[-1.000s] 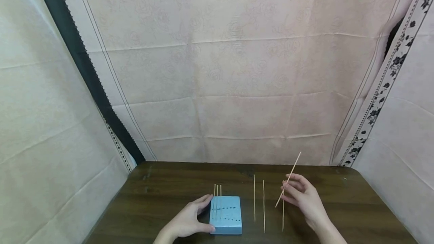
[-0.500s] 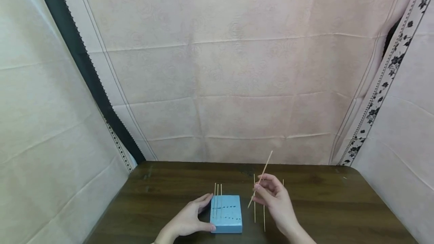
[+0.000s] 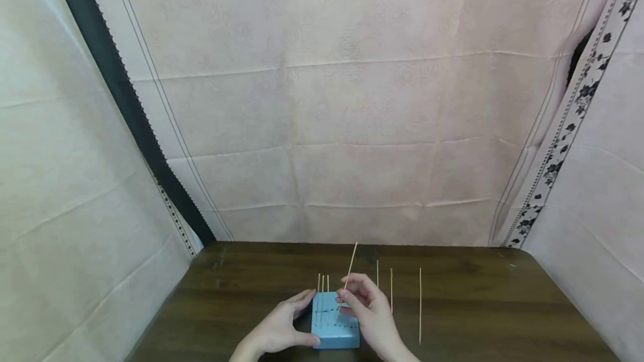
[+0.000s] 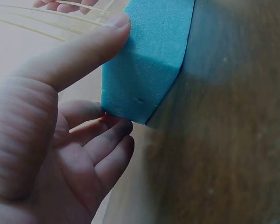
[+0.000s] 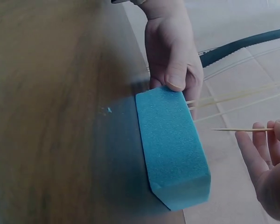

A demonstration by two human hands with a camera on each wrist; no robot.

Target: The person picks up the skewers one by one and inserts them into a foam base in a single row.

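Observation:
A blue foam block (image 3: 336, 342) with rows of small holes in its top sits near the table's front. Three thin bamboo skewers (image 3: 323, 284) stand upright along its left side. My left hand (image 3: 279, 325) grips the block's left end, thumb at the near corner and fingers at the far one. Over the block, my right hand (image 3: 371, 317) pinches another bamboo skewer (image 3: 353, 258) between thumb and fingers, tilted with its top leaning right. In the right wrist view this skewer's pointed tip (image 5: 217, 129) hangs a little apart from the block's top face.
To the right of the block, three more skewers lie on the dark wooden table (image 3: 483, 306): a right one (image 3: 420, 306), a middle one (image 3: 392, 286) and a left one (image 3: 378, 272), the latter two partly behind my right hand. Pale cloth (image 3: 352, 127) hangs behind the table.
My right hand has carried its skewer leftward from above the loose skewers to over the block, and lowered it. The left hand and block have stayed put.

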